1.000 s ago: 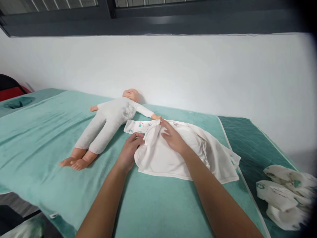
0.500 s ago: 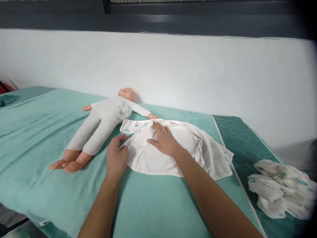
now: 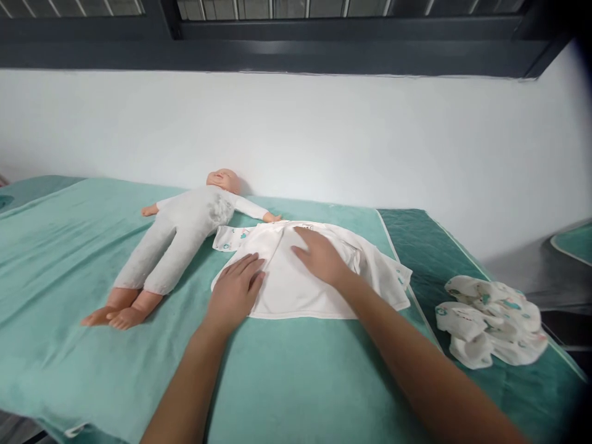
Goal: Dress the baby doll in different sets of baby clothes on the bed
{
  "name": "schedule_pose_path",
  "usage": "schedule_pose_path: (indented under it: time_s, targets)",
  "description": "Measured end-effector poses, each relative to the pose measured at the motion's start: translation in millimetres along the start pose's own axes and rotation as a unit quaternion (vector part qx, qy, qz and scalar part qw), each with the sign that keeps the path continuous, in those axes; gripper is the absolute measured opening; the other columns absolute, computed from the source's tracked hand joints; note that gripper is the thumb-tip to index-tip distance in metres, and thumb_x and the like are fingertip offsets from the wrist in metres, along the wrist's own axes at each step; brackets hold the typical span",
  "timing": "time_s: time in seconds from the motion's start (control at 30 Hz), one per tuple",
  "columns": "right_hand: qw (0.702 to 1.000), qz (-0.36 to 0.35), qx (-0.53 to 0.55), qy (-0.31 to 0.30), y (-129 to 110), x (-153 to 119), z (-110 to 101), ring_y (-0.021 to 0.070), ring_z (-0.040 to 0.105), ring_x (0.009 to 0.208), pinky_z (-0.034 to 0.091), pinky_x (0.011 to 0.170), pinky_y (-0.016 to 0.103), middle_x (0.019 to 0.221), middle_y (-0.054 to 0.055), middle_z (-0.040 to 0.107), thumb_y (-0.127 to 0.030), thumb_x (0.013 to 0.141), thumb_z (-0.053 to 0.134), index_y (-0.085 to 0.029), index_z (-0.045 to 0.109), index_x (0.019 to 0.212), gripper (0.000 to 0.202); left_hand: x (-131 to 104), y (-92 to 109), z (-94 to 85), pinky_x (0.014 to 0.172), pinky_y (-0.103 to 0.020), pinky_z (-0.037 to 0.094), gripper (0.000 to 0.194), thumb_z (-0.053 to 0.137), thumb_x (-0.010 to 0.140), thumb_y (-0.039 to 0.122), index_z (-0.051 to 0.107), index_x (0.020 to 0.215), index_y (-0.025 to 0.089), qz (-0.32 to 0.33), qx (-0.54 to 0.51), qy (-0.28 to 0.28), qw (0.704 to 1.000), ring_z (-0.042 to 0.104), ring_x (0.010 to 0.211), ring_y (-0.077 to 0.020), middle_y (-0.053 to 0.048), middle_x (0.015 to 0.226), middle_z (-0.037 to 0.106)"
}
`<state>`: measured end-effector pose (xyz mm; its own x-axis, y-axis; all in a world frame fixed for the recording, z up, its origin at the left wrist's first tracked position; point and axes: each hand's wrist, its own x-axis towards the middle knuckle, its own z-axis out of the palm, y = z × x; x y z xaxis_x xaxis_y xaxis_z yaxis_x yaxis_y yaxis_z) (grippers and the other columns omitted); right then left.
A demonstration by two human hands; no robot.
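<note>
A white baby shirt (image 3: 296, 290) lies spread on the green bed cover, its left sleeve showing a small coloured print. My left hand (image 3: 235, 287) rests flat on the shirt's left side, fingers stretched out. Over the upper middle of the shirt is my right hand (image 3: 321, 256), its fingers extended and slightly blurred; nothing is held in it. Just left of the shirt, a baby doll (image 3: 185, 216) with a white cloth body lies on its back, one arm reaching toward the shirt's collar.
A crumpled printed white cloth (image 3: 493, 320) lies on the darker green cover (image 3: 411, 237) at the right. The lighter green cover (image 3: 296, 382) spreads under the shirt and doll. Behind stands a white wall (image 3: 296, 135) below a dark window frame (image 3: 296, 55).
My left hand has moved from pinching near the shirt's left edge to lying flat on it. My right hand has shifted slightly over the shirt. The camera view has tilted up and turned right.
</note>
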<state>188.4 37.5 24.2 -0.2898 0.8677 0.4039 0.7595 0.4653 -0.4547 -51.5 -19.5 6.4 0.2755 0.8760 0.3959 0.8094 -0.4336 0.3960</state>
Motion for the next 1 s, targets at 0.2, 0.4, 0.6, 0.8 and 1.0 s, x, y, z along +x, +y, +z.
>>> schedule_pose_path:
  time_s: [0.2, 0.4, 0.6, 0.8, 1.0]
  targets:
    - [0.953, 0.247, -0.15, 0.095, 107, -79, -99, 0.026, 0.064, 0.095, 0.046, 0.077, 0.036, 0.11, 0.01, 0.069, -0.037, 0.089, 0.049, -0.021, 0.066, 0.105, 0.028, -2, 13, -8.4, 0.104, -0.041, 0.043, 0.029, 0.045, 0.095, 0.03, 0.067, 0.114, 0.027, -0.044, -0.035, 0.078, 0.995, 0.059, 0.119, -0.0254, -0.005, 0.126, 0.067]
    - [0.952, 0.281, -0.076, -0.095, 142, -109, -122, 0.0184, 0.057, 0.061, 0.035, 0.054, 0.028, 0.067, 0.001, 0.065, -0.054, 0.08, 0.058, -0.022, 0.06, 0.068, 0.034, 9, 76, 1.2, 0.102, -0.035, 0.042, 0.029, 0.041, 0.097, 0.031, 0.062, 0.116, 0.026, -0.019, -0.087, 0.025, 0.996, 0.059, 0.116, -0.0214, -0.004, 0.121, 0.066]
    - [0.935, 0.324, -0.087, 0.113, 159, -100, -118, 0.022, 0.058, 0.072, 0.04, 0.063, 0.032, 0.081, 0.006, 0.067, -0.05, 0.082, 0.056, -0.02, 0.062, 0.084, 0.031, 40, 147, 43.9, 0.085, -0.032, 0.046, 0.031, 0.043, 0.097, 0.042, 0.061, 0.116, 0.025, 0.026, -0.162, -0.129, 0.978, 0.062, 0.104, -0.0218, -0.005, 0.112, 0.068]
    - [0.905, 0.34, -0.019, 0.256, 172, -87, -109, 0.0257, 0.06, 0.087, 0.045, 0.078, 0.038, 0.098, 0.011, 0.067, -0.038, 0.079, 0.058, -0.018, 0.062, 0.103, 0.031, 90, 176, 90.7, 0.075, -0.034, 0.044, 0.047, 0.036, 0.096, 0.056, 0.064, 0.1, 0.018, -0.015, -0.079, -0.183, 0.98, 0.065, 0.093, -0.0279, -0.013, 0.096, 0.071]
    - [0.883, 0.351, 0.099, 0.297, 179, -82, -101, 0.0237, 0.063, 0.09, 0.051, 0.076, 0.036, 0.102, 0.01, 0.067, -0.033, 0.079, 0.054, -0.018, 0.06, 0.108, 0.033, 126, 171, 115.4, 0.073, -0.033, 0.044, 0.04, 0.048, 0.092, 0.049, 0.056, 0.116, 0.019, -0.12, -0.156, -0.127, 0.972, 0.066, 0.092, -0.0281, -0.013, 0.098, 0.071]
